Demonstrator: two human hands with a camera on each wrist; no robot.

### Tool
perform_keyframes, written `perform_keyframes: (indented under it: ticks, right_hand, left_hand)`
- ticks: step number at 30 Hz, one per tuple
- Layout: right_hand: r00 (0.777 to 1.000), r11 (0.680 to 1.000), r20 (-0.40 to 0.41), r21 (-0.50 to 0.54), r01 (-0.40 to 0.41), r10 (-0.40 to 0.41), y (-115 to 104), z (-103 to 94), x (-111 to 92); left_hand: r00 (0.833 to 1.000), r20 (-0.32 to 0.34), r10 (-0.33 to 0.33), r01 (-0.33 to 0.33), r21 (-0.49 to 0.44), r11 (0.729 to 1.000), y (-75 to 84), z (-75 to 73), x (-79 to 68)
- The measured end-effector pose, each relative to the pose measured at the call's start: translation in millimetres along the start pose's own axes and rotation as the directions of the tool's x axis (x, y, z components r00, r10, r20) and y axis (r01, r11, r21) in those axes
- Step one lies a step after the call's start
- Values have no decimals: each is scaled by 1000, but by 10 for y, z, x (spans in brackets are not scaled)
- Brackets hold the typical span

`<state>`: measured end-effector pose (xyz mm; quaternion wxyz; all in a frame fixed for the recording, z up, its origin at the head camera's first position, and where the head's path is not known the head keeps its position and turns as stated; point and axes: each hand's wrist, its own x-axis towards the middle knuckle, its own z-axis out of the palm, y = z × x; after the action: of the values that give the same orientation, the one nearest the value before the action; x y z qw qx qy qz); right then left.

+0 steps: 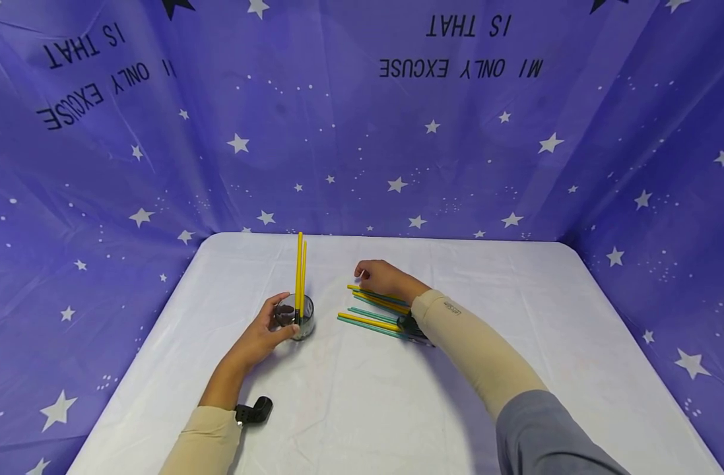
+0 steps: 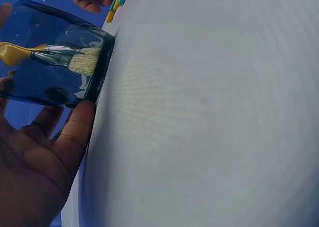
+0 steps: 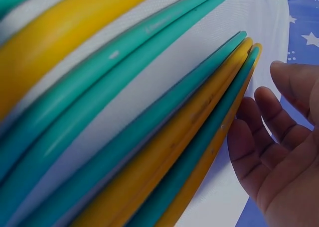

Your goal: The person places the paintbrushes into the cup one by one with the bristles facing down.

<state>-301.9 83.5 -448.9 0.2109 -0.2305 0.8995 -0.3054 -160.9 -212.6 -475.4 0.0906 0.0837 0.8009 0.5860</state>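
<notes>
On the left of the table my left hand (image 1: 257, 340) grips a dark tinted glass (image 1: 305, 328), fingers on its far side and thumb on the near side. Two yellow-handled paintbrushes (image 1: 299, 270) stand in the glass; the left wrist view shows their pale bristles (image 2: 83, 62) down near its base. My right hand (image 1: 383, 277) hovers beside the handle ends of several yellow and teal paintbrushes (image 1: 367, 321). Its fingers (image 3: 244, 147) are loosely bent, close to the outermost yellow handle (image 3: 214, 142), and hold nothing. The forearm hides the other ends of these brushes.
A white cloth covers the table (image 1: 350, 409). Behind and at the sides hangs a purple curtain (image 1: 362, 145) with stars and lettering. A black strap device (image 1: 255, 410) sits on my left wrist.
</notes>
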Motion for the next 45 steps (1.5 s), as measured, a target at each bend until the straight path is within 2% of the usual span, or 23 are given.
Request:
perform_keyframes:
  ticks: [20, 30, 39, 45]
  right_hand:
    - [997, 993, 69, -116, -10, 18, -17, 27, 73]
    - [996, 972, 84, -233, 18, 1, -76, 66, 113]
    - [996, 967, 91, -252, 30, -8, -99, 73, 81]
    - [994, 953, 96, -293, 79, -53, -98, 46, 78]
  left_hand:
    - [1000, 0, -4, 4, 21, 1000, 0, 7, 16]
    - [1000, -4, -19, 19, 26, 999, 12, 6, 5]
    - [1000, -4, -26, 26, 14, 1000, 9, 13, 8]
    - [1000, -2, -23, 23, 19, 1000, 2, 12, 12]
